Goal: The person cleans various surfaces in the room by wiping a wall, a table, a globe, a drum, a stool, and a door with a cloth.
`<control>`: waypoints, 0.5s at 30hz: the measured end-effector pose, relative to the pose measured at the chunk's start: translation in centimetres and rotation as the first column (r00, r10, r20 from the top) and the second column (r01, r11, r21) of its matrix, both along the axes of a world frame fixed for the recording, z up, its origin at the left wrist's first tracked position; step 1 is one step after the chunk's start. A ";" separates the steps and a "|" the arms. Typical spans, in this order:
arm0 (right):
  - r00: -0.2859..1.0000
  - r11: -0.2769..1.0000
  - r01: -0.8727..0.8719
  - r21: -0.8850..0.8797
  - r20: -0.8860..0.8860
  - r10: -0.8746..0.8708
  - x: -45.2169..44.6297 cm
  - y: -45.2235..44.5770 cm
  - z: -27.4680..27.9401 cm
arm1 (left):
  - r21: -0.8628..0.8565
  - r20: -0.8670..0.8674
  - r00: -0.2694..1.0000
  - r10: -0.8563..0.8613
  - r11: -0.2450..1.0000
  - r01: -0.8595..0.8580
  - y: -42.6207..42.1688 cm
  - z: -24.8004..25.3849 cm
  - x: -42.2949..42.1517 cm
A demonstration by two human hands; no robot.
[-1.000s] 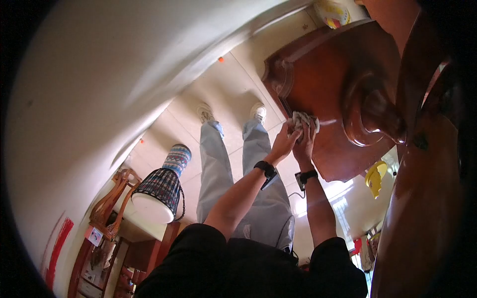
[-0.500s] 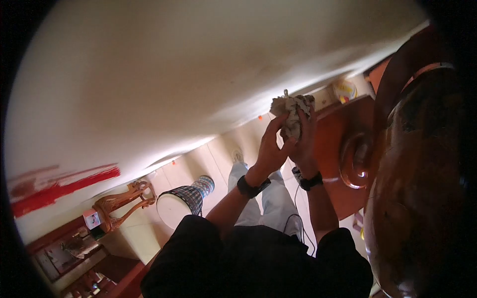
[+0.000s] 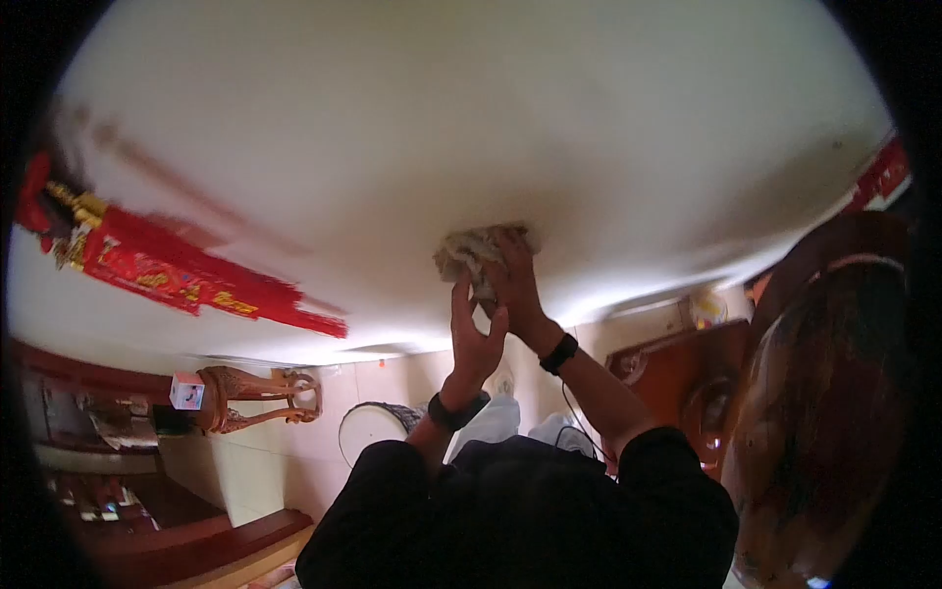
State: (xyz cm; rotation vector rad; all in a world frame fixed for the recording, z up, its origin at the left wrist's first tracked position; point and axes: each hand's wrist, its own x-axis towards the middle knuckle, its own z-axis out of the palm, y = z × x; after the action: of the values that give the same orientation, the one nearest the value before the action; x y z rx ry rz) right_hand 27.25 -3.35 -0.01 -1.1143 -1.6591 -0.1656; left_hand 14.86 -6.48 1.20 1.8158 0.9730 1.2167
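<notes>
- Cloth (image 3: 469, 247), pale and crumpled, is bunched up against the white wall (image 3: 471, 118) ahead of the person, near the middle of my head view.
- Right hand (image 3: 518, 290): I see its fingers laid over the cloth and grasping it, with the back of the hand turned towards me.
- Left hand (image 3: 478, 344): its fingers reach up to the cloth's lower edge with the thumb held apart, so I read it as loose; I cannot tell whether the fingertips press on the fabric.
- Both wrists carry black bands, and a thin dark cable (image 3: 569, 407) hangs by the right forearm.
- Off to my left, a red ornament (image 3: 186, 270) with gold details shows on the wall, well apart from the hands.
- Below that ornament I have a carved wooden stand (image 3: 221, 393) with a small box (image 3: 186, 391) at one end, and a drum (image 3: 368, 430) beside it, partly covered by the sleeve.
- On my right, glossy dark wood (image 3: 819, 412) fills the edge.
</notes>
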 end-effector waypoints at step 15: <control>0.950 0.870 0.309 0.385 -0.092 -0.297 1.1 4.6 8.3 | 0.494 -0.119 0.979 -0.165 0.845 0.203 5.0 12.0 0.0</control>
State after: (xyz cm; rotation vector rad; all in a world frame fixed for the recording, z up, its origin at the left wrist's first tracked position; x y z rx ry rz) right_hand 28.31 1.21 8.30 -1.0479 -1.3342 -0.6577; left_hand 14.81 -1.45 13.23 2.3127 0.5178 1.3788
